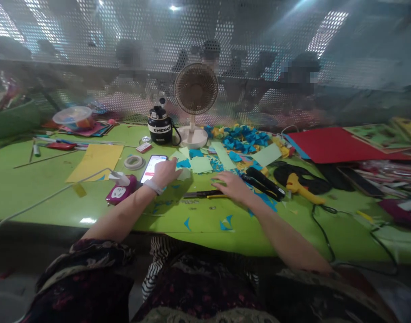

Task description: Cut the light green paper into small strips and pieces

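My left hand (pixel 166 172) lies over the right edge of a phone (pixel 150 168) with a lit screen, its fingers apart near pale green paper scraps. Whether it touches the phone, I cannot tell. My right hand (pixel 235 185) rests on the green table with fingers spread and nothing in them. Just below its fingertips is a dark, thin-bladed tool with a yellow part (pixel 208 194), perhaps scissors. A black stapler (pixel 266 183) sits to the right of that hand. Beyond both hands, pale green paper pieces (pixel 201 164) lie among small blue and yellow cuttings.
A white fan (pixel 196 89) and a black jug (pixel 160 128) stand at the back beside a heap of blue and yellow paper pieces (pixel 247 138). A purple power socket (pixel 121 190) with a cable, a tape roll (pixel 134 162) and yellow paper (pixel 98 161) lie left; a yellow glue gun (pixel 303 189) lies right.
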Motion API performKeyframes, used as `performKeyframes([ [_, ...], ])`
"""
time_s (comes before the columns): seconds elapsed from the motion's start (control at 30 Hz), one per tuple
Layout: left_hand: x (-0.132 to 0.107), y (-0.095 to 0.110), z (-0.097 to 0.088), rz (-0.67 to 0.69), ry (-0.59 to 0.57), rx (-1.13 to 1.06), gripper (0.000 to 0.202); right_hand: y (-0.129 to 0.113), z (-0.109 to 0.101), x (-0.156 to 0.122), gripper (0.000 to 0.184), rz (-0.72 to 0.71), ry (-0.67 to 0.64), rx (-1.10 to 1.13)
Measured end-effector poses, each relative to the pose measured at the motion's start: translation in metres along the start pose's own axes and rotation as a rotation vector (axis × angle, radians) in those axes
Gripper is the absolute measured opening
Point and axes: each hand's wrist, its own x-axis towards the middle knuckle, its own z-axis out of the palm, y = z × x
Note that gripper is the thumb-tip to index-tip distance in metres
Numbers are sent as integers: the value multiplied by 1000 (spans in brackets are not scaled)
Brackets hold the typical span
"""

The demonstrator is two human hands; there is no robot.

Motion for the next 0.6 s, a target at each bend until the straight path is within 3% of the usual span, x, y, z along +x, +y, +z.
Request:
performKeyframes([
  [0.07,-2,3,-2,17,34,-9,48,4,-6,4,24,85,17,-70],
  [0.3,-8,17,7,179,100,-84,41,14,-32,35,29,414,-163,-384],
  [0.6,-17,27,15,394,164,-310,36,33,-12,74,34,577,-316,-435],
])
